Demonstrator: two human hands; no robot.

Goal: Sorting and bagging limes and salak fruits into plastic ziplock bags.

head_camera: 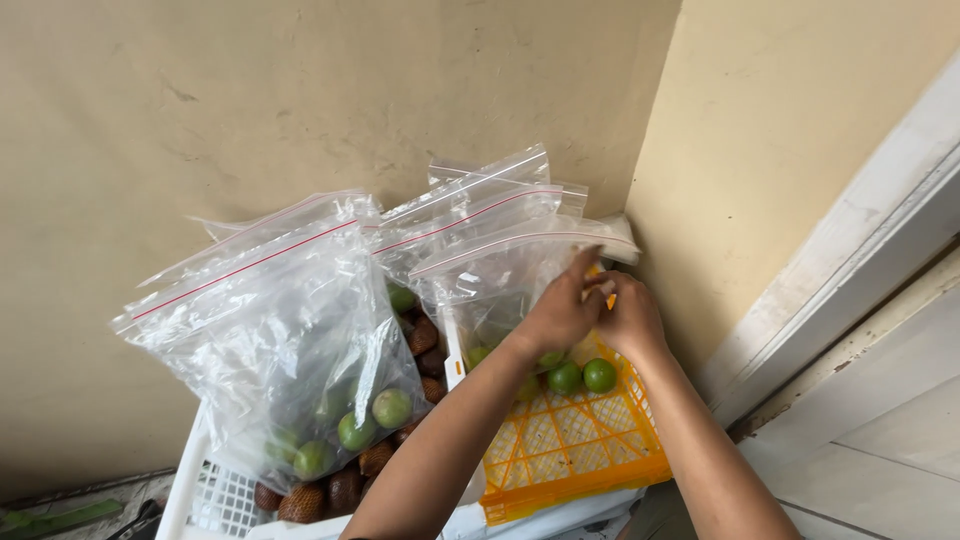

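Clear zip-top plastic bag [520, 270] stands over yellow lattice crate [570, 450]; left hand [560, 312] and right hand [628, 318] pinch its seal strip. Sealing step, likely; next calls for sliding along the strip. Two green limes [582, 376] loose in crate; roughly four bags.

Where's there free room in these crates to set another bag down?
The orange crate has bare mesh in front of the two limes, near its front rim. The white crate is crowded with brown fruit and a filled bag.
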